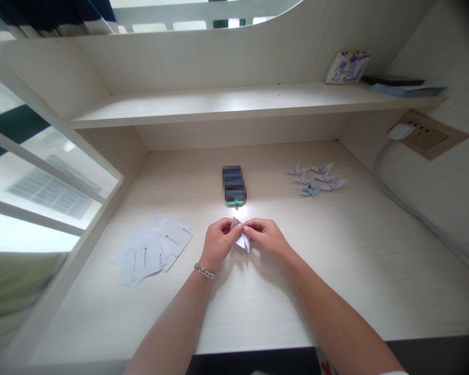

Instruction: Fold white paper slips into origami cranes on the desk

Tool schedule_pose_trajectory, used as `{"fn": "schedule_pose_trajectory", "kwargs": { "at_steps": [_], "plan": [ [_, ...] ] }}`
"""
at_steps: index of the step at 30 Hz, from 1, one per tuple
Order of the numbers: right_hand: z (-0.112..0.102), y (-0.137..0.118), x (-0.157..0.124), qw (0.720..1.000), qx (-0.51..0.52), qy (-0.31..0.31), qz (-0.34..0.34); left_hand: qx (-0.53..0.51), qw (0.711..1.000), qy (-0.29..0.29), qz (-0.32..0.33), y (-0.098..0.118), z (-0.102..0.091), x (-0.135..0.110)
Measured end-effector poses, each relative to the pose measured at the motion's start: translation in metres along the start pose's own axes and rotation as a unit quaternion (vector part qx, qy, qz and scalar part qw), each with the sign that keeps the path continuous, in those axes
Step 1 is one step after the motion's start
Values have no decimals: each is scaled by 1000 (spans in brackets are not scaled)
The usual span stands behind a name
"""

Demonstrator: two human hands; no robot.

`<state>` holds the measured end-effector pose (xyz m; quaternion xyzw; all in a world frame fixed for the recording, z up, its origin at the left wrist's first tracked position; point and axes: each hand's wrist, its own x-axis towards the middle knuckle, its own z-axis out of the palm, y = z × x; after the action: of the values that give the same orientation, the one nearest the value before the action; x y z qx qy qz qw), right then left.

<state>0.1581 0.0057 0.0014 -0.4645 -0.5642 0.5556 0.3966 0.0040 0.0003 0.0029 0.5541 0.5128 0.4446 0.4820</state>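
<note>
A small piece of folded white paper (242, 241) is pinched between both hands above the middle of the desk. My left hand (221, 240), with a silver chain bracelet (205, 271) on the wrist, grips its left side with thumb and fingers. On the other side my right hand (268, 237) has its thumb and fingers closed on the same paper. The paper's pointed ends stick out above and below the thumbs; the folds under the fingers are hidden. Just beyond the hands lies a phone (234, 185) with a green lower edge, its screen blurred out.
Loose printed paper sheets (144, 255) lie overlapping at the left. Several folded paper cranes (310, 178), one bluish, sit at the back right. A shelf (219, 104) crosses above, holding a small packet (347, 67). A charger (400, 131) with a grey cable (398, 200) is plugged in at right.
</note>
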Motion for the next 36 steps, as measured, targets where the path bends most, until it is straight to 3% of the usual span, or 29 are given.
{"fn": "schedule_pose_trajectory", "kwargs": {
  "at_steps": [8,14,17,24,32,36],
  "plan": [
    [0,1,0,1000,-3,-6,4,68,997,9,17,-2,-1,1],
    [-2,2,1,998,56,-30,28,37,999,21,12,-1,0,0],
    [-4,3,3,994,96,-6,56,23,999,30,8,-1,0,1],
    [0,3,2,999,45,5,14,28,999,40,15,3,1,-1],
    [1,7,2,998,61,16,19,11,999,37,11,2,2,-1],
    [0,7,3,998,59,25,14,-44,998,33,-7,2,3,-1]
  ]
}}
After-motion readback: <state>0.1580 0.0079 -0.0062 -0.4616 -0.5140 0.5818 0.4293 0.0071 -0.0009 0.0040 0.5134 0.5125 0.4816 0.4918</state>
